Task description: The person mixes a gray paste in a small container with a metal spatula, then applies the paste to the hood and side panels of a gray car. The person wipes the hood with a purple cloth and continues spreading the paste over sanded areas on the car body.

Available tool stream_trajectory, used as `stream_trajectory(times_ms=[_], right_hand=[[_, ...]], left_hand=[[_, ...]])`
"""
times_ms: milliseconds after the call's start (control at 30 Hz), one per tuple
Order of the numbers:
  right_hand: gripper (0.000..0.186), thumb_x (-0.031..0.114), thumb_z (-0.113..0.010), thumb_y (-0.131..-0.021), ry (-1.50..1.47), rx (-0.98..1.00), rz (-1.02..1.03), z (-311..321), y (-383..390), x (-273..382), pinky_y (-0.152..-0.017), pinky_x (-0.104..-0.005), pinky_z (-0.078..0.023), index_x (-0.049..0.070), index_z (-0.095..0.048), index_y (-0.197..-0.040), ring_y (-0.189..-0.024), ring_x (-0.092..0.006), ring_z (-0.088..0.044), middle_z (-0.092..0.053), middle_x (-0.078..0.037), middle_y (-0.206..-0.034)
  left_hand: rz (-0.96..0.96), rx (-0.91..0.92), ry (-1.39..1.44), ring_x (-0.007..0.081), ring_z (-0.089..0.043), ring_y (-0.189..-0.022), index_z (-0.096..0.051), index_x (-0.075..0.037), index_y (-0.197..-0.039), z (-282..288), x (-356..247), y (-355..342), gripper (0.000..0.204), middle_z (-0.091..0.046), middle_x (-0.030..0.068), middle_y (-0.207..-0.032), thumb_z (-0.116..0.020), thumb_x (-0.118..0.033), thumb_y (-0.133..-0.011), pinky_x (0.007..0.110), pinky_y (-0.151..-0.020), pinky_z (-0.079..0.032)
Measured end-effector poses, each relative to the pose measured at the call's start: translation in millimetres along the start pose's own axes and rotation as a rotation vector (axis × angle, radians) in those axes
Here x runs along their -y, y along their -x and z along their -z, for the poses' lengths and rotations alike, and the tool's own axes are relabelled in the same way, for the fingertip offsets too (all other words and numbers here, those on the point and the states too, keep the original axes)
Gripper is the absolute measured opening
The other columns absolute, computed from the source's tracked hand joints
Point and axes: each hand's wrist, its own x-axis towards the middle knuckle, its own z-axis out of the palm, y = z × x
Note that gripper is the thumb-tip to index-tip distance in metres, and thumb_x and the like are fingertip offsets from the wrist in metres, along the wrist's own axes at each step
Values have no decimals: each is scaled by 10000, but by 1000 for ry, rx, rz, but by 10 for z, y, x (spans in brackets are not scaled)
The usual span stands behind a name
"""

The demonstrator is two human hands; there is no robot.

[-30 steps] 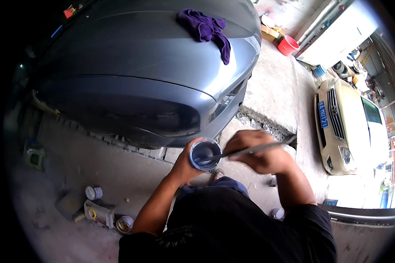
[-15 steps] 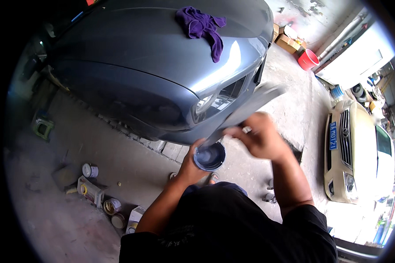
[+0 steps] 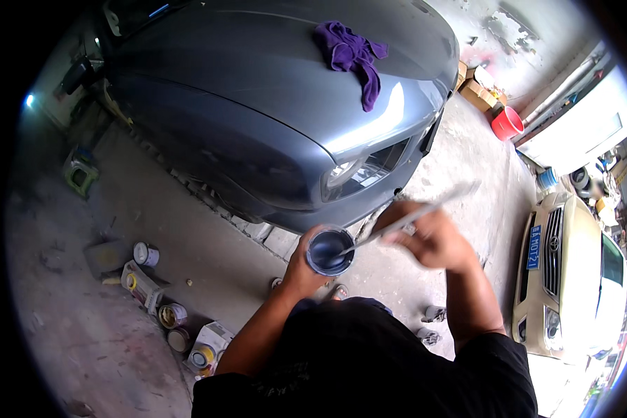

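Observation:
My left hand (image 3: 301,270) grips a small round cup (image 3: 329,251) of dark blue-grey paint, held up in front of my chest. A thin flat metal stirring stick (image 3: 404,221) is pinched in my right hand (image 3: 428,237); its lower tip sits in the paint and its upper end slants up to the right, blurred. Just beyond both hands is the front corner of a grey car (image 3: 272,118), with a purple rag (image 3: 352,56) lying on its bonnet.
Several small paint tins (image 3: 173,315) and boxes lie on the concrete floor at lower left. A cream car (image 3: 571,279) is parked at the right. A red bucket (image 3: 506,124) and cardboard boxes (image 3: 477,90) stand beyond the grey car.
The stick went from lying level over the cup, to raised above it, to dipped back into the paint. My view has shifted so the grey car sits more to the left.

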Motion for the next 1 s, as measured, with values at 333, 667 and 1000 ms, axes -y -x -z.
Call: stream_trajectory(times_ms=[333,667,1000], right_hand=[[78,41,-601,-928,269,-486,-212,-719,-88,15,-557,-322,-499,-22,-569,-962,-604,-196,-638,-636,-112,-723],[79,45,-657,-875,56,12,49,-587,-496,144,-687,-383,-520,-9,-628,-924,-816,-291,-662,-659,-146,-835],[136,68,-681,-869,-15,21,76,-471,-453,162,-718,-393,-519,-16,-631,-963,-791,-276,-664,-666,-149,-842]], left_hand=[[-1,-121,-187,298,-542,-1211,-304,-1,-1416,380,31,-141,943,-535,191,-1311,-855,-47,-652,386,-1026,-430],[14,146,-88,331,-546,-1202,-306,-23,-1412,644,37,-225,948,-542,191,-1284,-872,-92,-655,408,-1009,-437],[33,260,-24,291,-535,-1223,-324,-41,-1402,684,41,-262,951,-535,153,-1320,-879,-84,-631,392,-1034,-425]])
